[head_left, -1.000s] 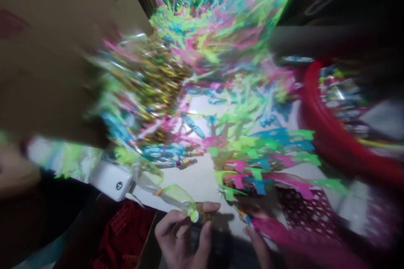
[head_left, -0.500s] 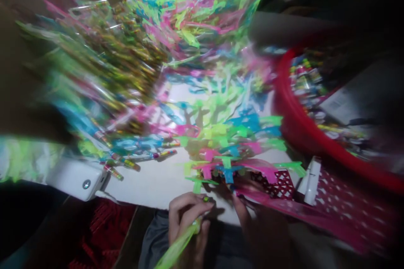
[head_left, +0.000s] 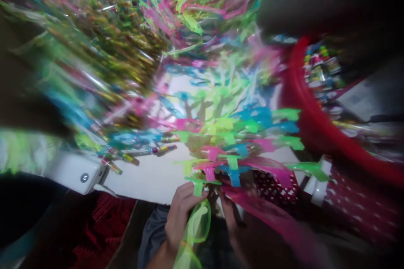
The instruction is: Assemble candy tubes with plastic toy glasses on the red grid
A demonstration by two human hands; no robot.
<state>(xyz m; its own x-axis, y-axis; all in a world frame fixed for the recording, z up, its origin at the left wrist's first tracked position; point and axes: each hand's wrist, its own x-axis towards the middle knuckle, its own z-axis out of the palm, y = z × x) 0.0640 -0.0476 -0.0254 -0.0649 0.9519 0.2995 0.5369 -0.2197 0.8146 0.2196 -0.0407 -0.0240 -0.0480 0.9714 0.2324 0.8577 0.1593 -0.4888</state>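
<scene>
White tabletop (head_left: pixel 148 180) spreading beneath a blurred heap of neon plastic strips (head_left: pixel 221 130), red tub rim (head_left: pixel 303 109) curving along the right, white power bank (head_left: pixel 75 172) lying at the left. Left hand (head_left: pixel 181 212) curling its fingers (head_left: pixel 189 191) firmly around a translucent green plastic loop (head_left: pixel 197 222) at the table's near edge. Right hand (head_left: pixel 229 214) reaching among pink strips (head_left: pixel 268 193), its finger grip too hidden to tell.

- white tabletop (head_left: pixel 139 180), lit, its near edge low in view
- dark red woven mat (head_left: pixel 107 227) below that edge
- red plastic basin (head_left: pixel 318 122) beyond the tabletop's right side
- pink perforated plastic crate (head_left: pixel 360 206) at lower right
</scene>
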